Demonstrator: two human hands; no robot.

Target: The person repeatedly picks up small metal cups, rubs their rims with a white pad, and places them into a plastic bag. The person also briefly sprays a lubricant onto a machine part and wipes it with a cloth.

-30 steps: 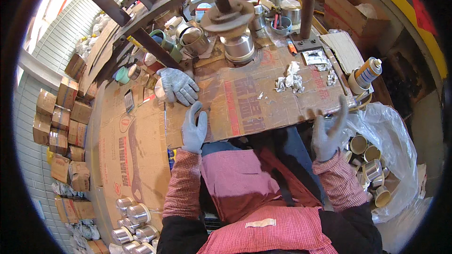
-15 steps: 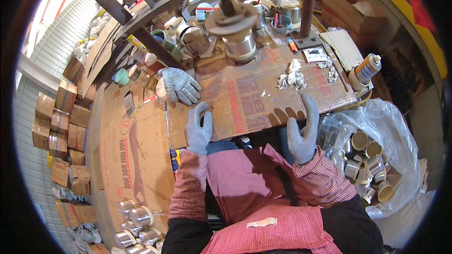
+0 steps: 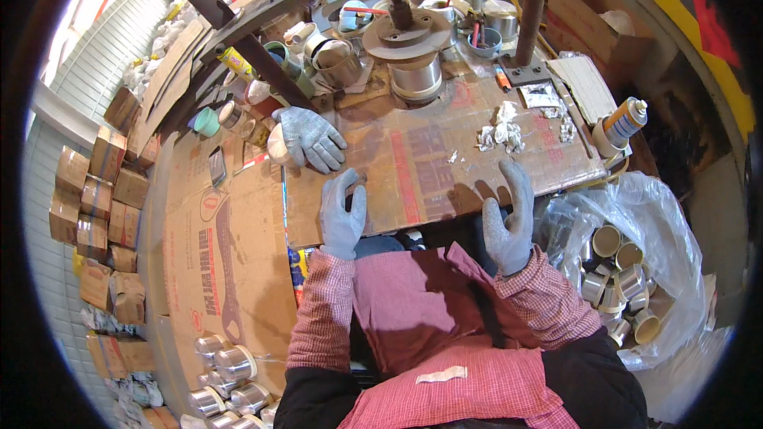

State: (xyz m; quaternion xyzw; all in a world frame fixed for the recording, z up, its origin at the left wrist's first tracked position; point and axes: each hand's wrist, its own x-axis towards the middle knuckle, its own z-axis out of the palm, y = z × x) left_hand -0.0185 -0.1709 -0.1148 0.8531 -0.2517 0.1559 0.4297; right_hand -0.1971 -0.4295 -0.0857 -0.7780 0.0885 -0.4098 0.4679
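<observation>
My left hand, in a grey work glove, hovers at the front edge of the cardboard-covered bench, thumb and fingers apart and nothing between them. Just beyond it lies a loose grey glove, draped against a pale round object. My right hand, gloved alike, is raised at the same edge with its thumb spread from the fingers, holding nothing. Farther back, a shiny metal cylinder stands upright under the round rusty plate of a press. White crumpled scraps lie beyond my right hand.
A clear plastic bag of metal cups stands at the right. Several silver cylinders sit at lower left. A spray can is at the bench's right edge; a phone lies left. Press posts rise behind; cartons are stacked far left.
The view has shifted slightly, so the bench and press sit a little differently in it. Both hands keep nearly the same pose, still empty.
</observation>
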